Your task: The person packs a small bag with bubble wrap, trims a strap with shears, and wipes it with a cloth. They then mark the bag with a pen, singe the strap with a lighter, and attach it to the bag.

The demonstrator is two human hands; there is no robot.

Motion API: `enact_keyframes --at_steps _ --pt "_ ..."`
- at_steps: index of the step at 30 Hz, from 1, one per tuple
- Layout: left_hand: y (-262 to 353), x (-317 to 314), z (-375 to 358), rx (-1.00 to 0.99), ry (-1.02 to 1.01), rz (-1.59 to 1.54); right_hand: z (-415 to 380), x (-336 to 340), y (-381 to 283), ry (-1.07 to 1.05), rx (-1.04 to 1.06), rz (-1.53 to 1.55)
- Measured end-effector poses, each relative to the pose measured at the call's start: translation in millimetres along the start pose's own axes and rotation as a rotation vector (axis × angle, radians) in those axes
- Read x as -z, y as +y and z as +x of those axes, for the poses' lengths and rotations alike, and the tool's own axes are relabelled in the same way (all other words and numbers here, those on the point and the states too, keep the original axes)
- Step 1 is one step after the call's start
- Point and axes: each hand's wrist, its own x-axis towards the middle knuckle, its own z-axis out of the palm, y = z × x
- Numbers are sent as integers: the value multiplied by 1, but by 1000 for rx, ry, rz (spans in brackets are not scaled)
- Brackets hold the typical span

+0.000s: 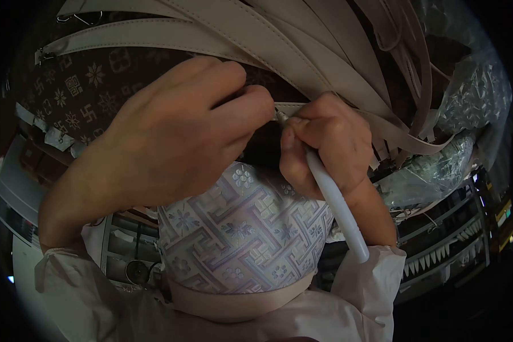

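Bag-making workshop, bundled beige leather straps (pixel 302 40), patterned brocade fabric pieces (pixel 245 233), racks of parts (pixel 450 239)

Left hand (pixel 176 131): bare, no glove, no ring or watch visible. Right hand (pixel 325 142): bare likewise. Both forearms uncovered to the cuffs. Sleeves (pixel 68 290) white, loose, crumpled cloth, gathered at the wrists at 7 and 5 o'clock.
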Motion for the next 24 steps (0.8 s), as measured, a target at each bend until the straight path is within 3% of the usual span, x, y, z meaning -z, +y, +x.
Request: enact_keyframes --at_steps 16,19,22,24 --pt "-2 1 0 -18 -25 -11 -4 -5 5 114 56 13" --pt "-2 0 -1 -28 -18 -8 0 -5 -1 124 -42 40" --pt "-2 0 -1 -31 -28 -23 2 -8 -3 90 -31 -35" --pt "-4 3 0 -22 -30 -52 2 -10 -2 28 118 -220"
